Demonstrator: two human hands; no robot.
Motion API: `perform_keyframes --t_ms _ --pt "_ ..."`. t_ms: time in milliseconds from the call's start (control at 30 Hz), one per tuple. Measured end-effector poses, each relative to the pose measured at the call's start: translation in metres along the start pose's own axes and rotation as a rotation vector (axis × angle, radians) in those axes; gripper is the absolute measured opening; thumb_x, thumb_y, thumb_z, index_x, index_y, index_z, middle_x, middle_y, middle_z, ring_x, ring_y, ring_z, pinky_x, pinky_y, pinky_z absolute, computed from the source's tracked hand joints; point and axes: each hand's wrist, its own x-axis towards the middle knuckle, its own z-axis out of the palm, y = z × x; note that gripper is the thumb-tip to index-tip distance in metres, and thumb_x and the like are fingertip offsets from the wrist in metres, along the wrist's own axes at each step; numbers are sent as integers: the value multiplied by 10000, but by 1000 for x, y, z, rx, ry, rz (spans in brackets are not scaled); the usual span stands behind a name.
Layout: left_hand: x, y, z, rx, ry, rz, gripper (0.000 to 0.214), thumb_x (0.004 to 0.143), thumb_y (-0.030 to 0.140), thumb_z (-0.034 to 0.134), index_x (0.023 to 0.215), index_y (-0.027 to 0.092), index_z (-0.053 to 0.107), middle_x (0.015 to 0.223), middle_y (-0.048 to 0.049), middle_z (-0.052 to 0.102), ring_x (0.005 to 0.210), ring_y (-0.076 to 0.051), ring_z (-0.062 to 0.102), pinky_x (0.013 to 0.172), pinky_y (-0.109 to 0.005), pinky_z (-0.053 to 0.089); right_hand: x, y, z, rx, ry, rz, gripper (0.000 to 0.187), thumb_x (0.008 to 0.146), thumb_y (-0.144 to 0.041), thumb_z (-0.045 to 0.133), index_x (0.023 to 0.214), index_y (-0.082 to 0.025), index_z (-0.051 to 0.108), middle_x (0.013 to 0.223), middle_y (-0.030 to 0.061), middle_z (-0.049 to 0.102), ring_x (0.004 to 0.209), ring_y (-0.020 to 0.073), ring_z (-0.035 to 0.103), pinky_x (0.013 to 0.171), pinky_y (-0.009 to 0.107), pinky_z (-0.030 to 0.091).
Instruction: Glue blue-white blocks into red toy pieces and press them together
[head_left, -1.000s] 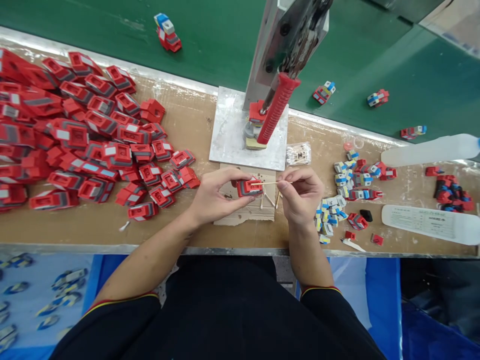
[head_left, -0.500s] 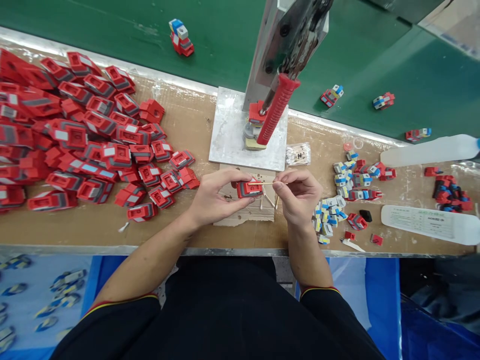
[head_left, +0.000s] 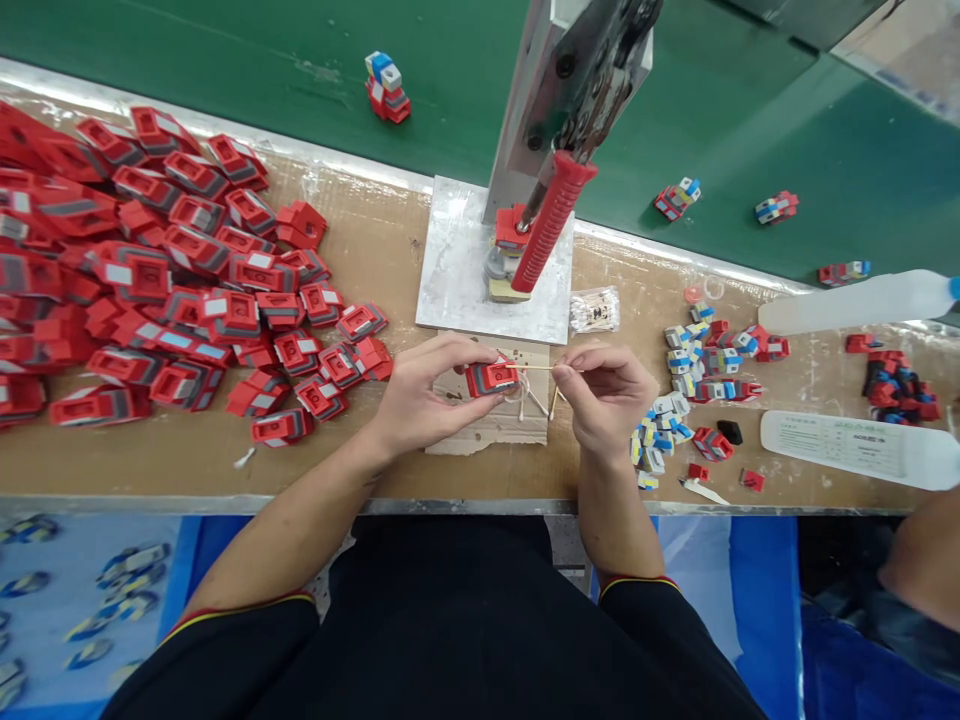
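Observation:
My left hand [head_left: 427, 392] pinches a red and grey toy part [head_left: 489, 379], its hollow side facing up. Between the fingertips of my right hand [head_left: 609, 392] is a thin cotton swab [head_left: 534, 367], its far end at the red part. Below them lies a piece of cardboard [head_left: 480, 436] with several loose swabs [head_left: 535, 400] on it. A packet of cotton swabs [head_left: 595, 310] sits just beyond my right hand. To the left spreads a big heap of similar red parts [head_left: 191, 260].
A lever press [head_left: 555, 220] with a red handle stands on a metal plate [head_left: 450, 260] ahead. White-and-blue parts [head_left: 660, 430] and two plastic bottles [head_left: 840, 440] lie at right. Assembled toys sit on the green belt [head_left: 262, 90]. Another person's arm [head_left: 926, 560] shows at the right edge.
The swab has drawn back slightly to the right, and the red part has shifted a little left. Toys on the green belt have moved right. Another person's arm has appeared at lower right.

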Motion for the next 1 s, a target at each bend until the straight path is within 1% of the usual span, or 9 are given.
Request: perform_keyframes --t_ms 133,233,400,467,533,567,633,700,1000 --pt "1 0 0 -2 28 36 254 859 200 885 1094 225 792 985 -30 833 875 -168 784 803 -284 639 0 0 1 -19 -9 -32 175 923 -306 865 850 -251 716 762 -17 764 618 125 660 542 268 496" --pt "1 -2 0 -4 30 43 281 845 176 885 1105 230 792 997 -28 832 884 -169 786 804 -286 645 1 -1 0 -12 -9 -26 174 921 -307 870 849 -254 721 755 -16 762 601 123 646 531 270 490" --pt "1 -4 -1 -23 44 32 277 858 161 867 1113 235 788 1041 -33 841 937 -179 799 855 -306 656 7 -2 -19 -1 11 -37 246 895 -346 897 788 -251 697 689 -23 720 602 137 666 539 283 511" --pt "1 -5 -3 -20 43 7 241 879 187 855 1105 235 785 1054 -39 841 954 -185 801 869 -318 660 9 -1 -29 -73 -108 17 234 897 -329 883 775 -248 700 686 -15 730 581 138 647 523 287 494" --pt "0 -8 -4 -5 35 -32 214 890 218 846 1093 233 779 1073 -48 840 981 -198 802 895 -341 664 8 1 -34 -171 -300 83 183 905 -267 849 782 -242 715 710 -6 761 561 128 622 514 282 471" --pt "0 -9 -5 5 32 -52 206 893 226 840 1089 233 775 1085 -53 838 1002 -206 802 920 -357 665 8 3 -35 -216 -387 102 160 907 -237 831 788 -239 724 726 -4 775 557 121 609 520 277 465" --pt "-1 -12 -6 20 32 -86 199 894 223 825 1084 235 767 1105 -59 835 1050 -222 800 970 -385 663 6 5 -34 -286 -490 104 135 910 -198 803 799 -234 735 746 -6 787 558 109 584 545 269 465" --pt "-2 -14 -7 28 39 -94 210 890 203 816 1089 240 762 1116 -54 831 1078 -226 798 993 -394 660 5 7 -31 -327 -525 98 123 918 -191 787 811 -232 742 757 -9 788 565 105 566 574 266 470" --pt "-2 -12 -8 64 14 -103 230 887 168 788 1101 243 750 1135 -43 822 1091 -222 793 996 -395 660 4 10 -28 -394 -541 118 142 940 -207 768 804 -232 735 761 -1 775 586 117 556 607 278 466"
